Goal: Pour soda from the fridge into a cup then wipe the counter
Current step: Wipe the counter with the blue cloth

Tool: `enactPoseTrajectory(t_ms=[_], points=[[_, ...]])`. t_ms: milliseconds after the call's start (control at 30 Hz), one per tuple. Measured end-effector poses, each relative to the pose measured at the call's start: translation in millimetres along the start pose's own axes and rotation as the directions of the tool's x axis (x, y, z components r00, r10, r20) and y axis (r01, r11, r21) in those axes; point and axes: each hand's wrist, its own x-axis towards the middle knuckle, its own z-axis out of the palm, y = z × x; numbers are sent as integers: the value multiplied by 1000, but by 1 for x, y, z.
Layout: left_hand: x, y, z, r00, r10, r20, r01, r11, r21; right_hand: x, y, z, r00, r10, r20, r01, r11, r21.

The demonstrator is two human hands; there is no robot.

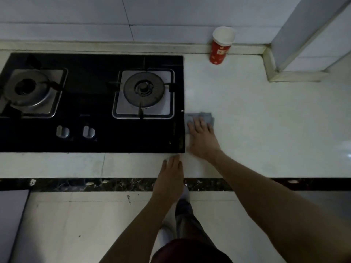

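A folded grey cloth [206,117] lies on the white counter [266,120], right beside the hob's right edge. My right hand [202,138] presses flat on it with straight fingers, covering most of the cloth. My left hand [170,177] rests palm down with straight fingers on the counter's front strip, just below the hob's near right corner, holding nothing. A red paper cup [221,46] with a white inside stands upright at the back of the counter against the wall; what it contains cannot be seen.
A black glass gas hob [91,137] with two burners and two knobs fills the counter's left part. A white pillar [303,40] juts onto the counter at the back right. The counter's dark front edge [95,184] runs across; the tiled floor lies below.
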Motion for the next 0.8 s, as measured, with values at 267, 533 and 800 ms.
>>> enactPoseTrajectory(t_ms=[267, 533, 800], points=[[-34, 22, 20, 998, -53, -38, 49, 993, -103, -115, -37, 43, 1000, -20, 3, 20, 1000, -10], [-35, 27, 19, 993, -72, -89, 57, 984, -168, -151, 5, 48, 989, -147, -3, 146, 983, -115], [-6, 74, 28, 997, 20, -69, -30, 989, -144, -204, 110, 36, 978, 202, -58, -206, 975, -81]])
